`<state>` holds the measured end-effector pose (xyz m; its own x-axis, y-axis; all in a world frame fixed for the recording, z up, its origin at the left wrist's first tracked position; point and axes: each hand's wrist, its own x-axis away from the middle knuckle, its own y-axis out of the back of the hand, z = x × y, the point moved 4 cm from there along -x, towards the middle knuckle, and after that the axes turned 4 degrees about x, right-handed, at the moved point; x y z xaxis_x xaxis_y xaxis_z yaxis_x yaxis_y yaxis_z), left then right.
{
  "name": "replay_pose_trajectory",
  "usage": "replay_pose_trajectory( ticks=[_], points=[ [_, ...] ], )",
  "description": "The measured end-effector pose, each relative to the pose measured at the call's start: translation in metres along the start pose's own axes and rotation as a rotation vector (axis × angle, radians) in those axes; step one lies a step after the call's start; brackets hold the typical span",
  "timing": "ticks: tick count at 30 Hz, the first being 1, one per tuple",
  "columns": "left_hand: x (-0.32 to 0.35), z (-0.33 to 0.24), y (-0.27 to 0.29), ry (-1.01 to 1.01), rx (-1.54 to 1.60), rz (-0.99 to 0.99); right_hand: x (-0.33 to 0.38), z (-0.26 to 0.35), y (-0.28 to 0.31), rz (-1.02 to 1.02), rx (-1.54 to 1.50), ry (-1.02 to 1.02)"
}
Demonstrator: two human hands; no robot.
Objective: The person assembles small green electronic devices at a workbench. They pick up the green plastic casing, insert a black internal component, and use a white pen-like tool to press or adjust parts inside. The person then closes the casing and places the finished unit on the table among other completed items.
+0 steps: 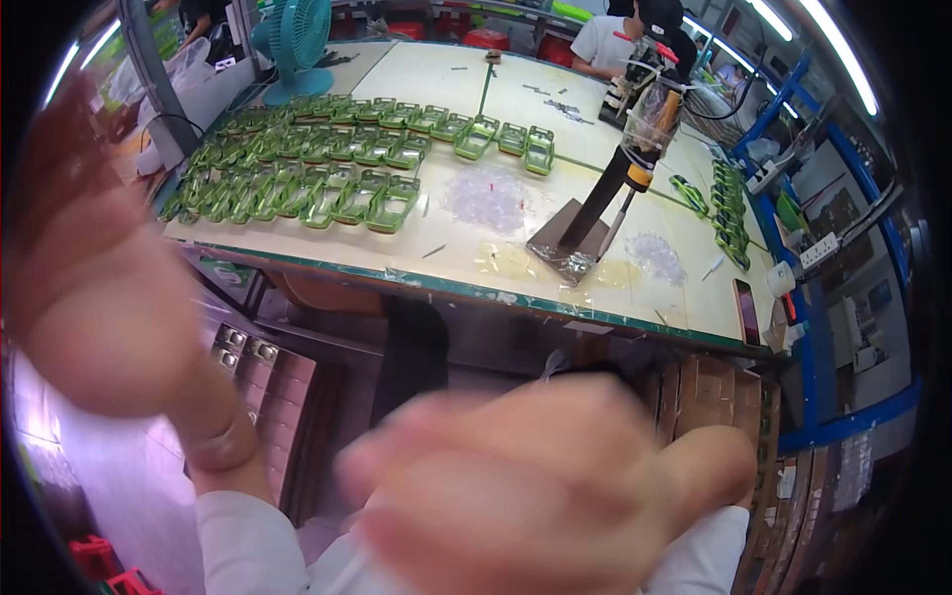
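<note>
The long pale-yellow surface (436, 260) with a green front edge carries rows of translucent green plastic housings (327, 164), well to the left of the black upright press stand (585, 223); clear small-part heaps lie just beside that stand. Both hands are raised off the surface, well short of the stand and blurred. The left hand (94, 288) looks spread and empty; the right hand (526, 486) seems loosely open, though I cannot tell for sure. Slowing both hands would likely make any reach toward the housings surer.
</note>
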<state>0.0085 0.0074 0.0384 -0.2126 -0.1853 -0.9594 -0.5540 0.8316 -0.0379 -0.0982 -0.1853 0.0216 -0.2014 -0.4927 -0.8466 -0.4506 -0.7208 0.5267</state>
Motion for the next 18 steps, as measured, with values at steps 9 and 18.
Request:
replay_pose_trajectory(
  ticks=[9, 18],
  points=[
    [0.196, 0.151, -0.170, 0.436, -0.143, 0.882, 0.003, -0.001, -0.018, -0.006, 0.127, -0.299],
    [0.223, 0.165, -0.218, 0.466, -0.461, 1.185, 0.040, -0.043, 0.037, 0.009, 0.148, 0.432]
  ],
)
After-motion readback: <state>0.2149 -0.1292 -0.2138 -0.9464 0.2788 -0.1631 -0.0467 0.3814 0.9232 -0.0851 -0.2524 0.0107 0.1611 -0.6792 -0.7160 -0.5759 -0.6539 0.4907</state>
